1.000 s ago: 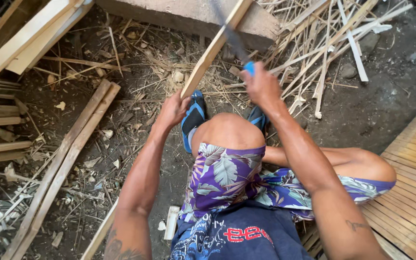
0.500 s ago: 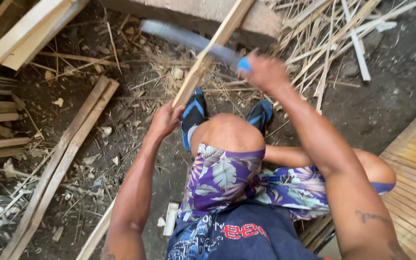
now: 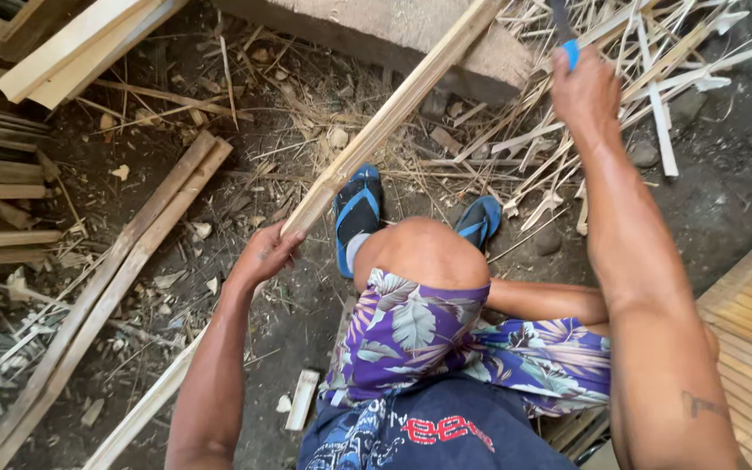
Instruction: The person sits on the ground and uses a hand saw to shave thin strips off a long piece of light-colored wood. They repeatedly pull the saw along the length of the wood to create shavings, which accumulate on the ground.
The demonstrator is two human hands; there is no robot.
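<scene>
Bamboo slat (image 3: 393, 113) is laid on a long diagonal, its upper end pointing to the upper right where it rests against the grey stone block (image 3: 376, 26), its lower end running down to the lower left past the person's side toward the dirt ground (image 3: 245, 113). It is held partway along by the left hand (image 3: 263, 254), whose grip is closed around the slat just left of the blue sandal (image 3: 356, 213). The right hand (image 3: 585, 91) is raised at the upper right, its grip closed on the blue handle of a blade (image 3: 572, 54); the blade itself runs up out of the picture, so little of it can be seen. The hand with the blade is held well apart from the slat, over the heap of bamboo splinters (image 3: 654, 96).

Compared with half a second ago, the blade has been lifted: then it lay across the slat near the block, pointing left, and now it is pointed upward and away. The right hand has been moved up and to the right. The slat's direction is unchanged, and the left hand is kept at much the same place on it
</scene>
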